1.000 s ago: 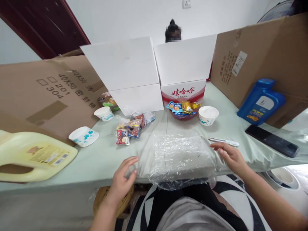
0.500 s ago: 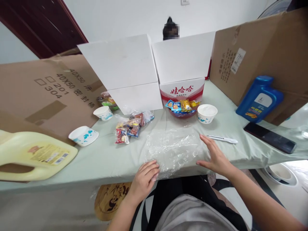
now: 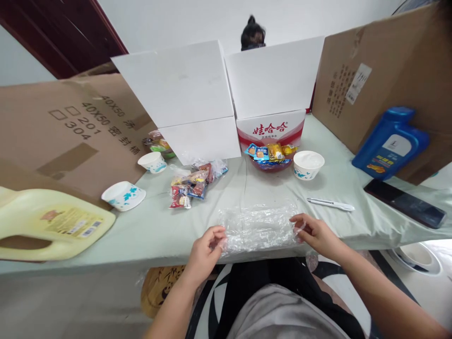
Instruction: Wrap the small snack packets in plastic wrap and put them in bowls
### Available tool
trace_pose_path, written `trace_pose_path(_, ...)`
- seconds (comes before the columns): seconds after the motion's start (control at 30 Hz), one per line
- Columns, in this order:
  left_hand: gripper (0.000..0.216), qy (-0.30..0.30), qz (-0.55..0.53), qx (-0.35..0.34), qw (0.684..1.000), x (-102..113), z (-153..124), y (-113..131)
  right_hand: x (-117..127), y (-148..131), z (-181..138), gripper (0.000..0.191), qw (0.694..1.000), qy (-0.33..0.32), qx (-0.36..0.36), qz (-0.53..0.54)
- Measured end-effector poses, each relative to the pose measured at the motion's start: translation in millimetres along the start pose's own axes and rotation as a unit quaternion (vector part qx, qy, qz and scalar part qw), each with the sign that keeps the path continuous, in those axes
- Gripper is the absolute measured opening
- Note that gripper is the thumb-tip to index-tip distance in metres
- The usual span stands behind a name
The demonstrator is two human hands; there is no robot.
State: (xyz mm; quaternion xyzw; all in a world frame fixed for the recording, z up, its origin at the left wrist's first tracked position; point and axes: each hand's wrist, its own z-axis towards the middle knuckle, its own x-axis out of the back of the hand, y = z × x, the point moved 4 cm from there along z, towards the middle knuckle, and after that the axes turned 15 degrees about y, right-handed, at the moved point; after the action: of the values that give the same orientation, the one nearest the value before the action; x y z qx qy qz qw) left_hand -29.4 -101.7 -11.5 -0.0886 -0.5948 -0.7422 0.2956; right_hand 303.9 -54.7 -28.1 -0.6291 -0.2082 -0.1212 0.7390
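A crinkled clear plastic bag point(image 3: 261, 228) lies flat along the front edge of the table, folded into a wide strip. My left hand point(image 3: 208, 245) pinches its left end between thumb and fingers. At the opposite end, my right hand point(image 3: 314, 233) grips the right side of the plastic, with a loose bit standing up by the fingers. Beyond the bag sits a loose pile of wrapped snacks point(image 3: 197, 181). A white utility knife point(image 3: 331, 204) rests on the cloth just past my right hand.
A red bowl of snack packets point(image 3: 270, 157) stands by a paper cup point(image 3: 308, 165). White carton flaps point(image 3: 197, 89) rise behind. A yellow jug point(image 3: 56, 223) and a tipped paper cup point(image 3: 123, 196) are left; a blue bottle point(image 3: 390, 143) and phone point(image 3: 404, 202) right. A person point(image 3: 253, 34) is behind the cartons.
The plastic's far edge has come toward me, leaving a narrower strip. My right hand, open beside it before, has closed on its right end; my left hand now pinches the left end.
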Motion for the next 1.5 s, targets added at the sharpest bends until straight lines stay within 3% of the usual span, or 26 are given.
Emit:
trace_pose_path(0.17, 0.029, 0.089, 0.046, 0.038, 0.994, -11.5, 24.9, -4.0, -3.2, -3.7, 17.0, 0.038, 0.989, 0.123, 0.024, -0.081)
trace_pose_path(0.27, 0.025, 0.131, 0.149, 0.044, 0.979, -15.8, 34.5, -7.6, -8.1, -5.5, 23.6, 0.039, 0.955, 0.187, 0.085, -0.212)
trace_pose_path(0.4, 0.026, 0.137, 0.231, 0.045, 0.962, -22.3, 39.3, -11.3, -18.7, 0.5, 25.7, 0.04, 0.909, 0.218, 0.13, -0.331)
trace_pose_path(0.57, 0.031, 0.153, 0.248, 0.003, 0.957, -27.1, 34.7, -17.3, -20.0, 5.2, 22.6, 0.04, 0.896, 0.269, 0.141, -0.323)
trace_pose_path(0.67, 0.024, 0.179, 0.242, -0.011, 0.954, -26.3, 30.1, -21.3, -14.9, 7.6, 20.5, 0.03, 0.899, 0.306, 0.125, -0.288)
trace_pose_path(0.83, 0.017, 0.21, 0.227, 0.004, 0.951, -24.6, 27.6, -25.8, -14.2, 7.8, 18.5, 0.017, 0.899, 0.29, 0.131, -0.3)
trace_pose_path(0.97, 0.019, 0.222, 0.22, -0.024, 0.95, -23.0, 30.7, -26.4, -18.1, 1.4, 16.7, 0.021, 0.878, 0.287, 0.185, -0.335)
trace_pose_path(1.07, 0.021, 0.227, 0.237, -0.071, 0.942, -15.5, 34.3, -19.2, -20.6, -0.6, 16.9, 0.025, 0.864, 0.283, 0.203, -0.364)
trace_pose_path(1.2, 0.014, 0.299, 0.283, -0.18, 0.893, -1.2, 35.5, 9.9, -22.2, 0.9, 18.7, 0.027, 0.86, 0.274, 0.197, -0.382)
trace_pose_path(1.27, 0.011, 0.259, 0.268, -0.245, 0.895, -8.2, 35.6, 24.2, -23.3, 1.2, 19.0, 0.027, 0.861, 0.272, 0.194, -0.385)
trace_pose_path(1.37, 0.018, 0.044, 0.228, -0.308, 0.923, -41.4, 33.4, 31.6, -24.9, 0.5, 18.7, 0.028, 0.86, 0.267, 0.19, -0.391)
trace_pose_path(1.43, 0.034, -0.069, 0.242, -0.305, 0.918, -62.4, 29.7, 26.6, -23.7, 0.3, 19.1, 0.03, 0.862, 0.254, 0.184, -0.399)
trace_pose_path(1.5, 0.05, -0.11, 0.271, -0.285, 0.913, -73.8, 27.5, 19.1, -17.6, 1.6, 20.9, 0.031, 0.864, 0.234, 0.165, -0.414)
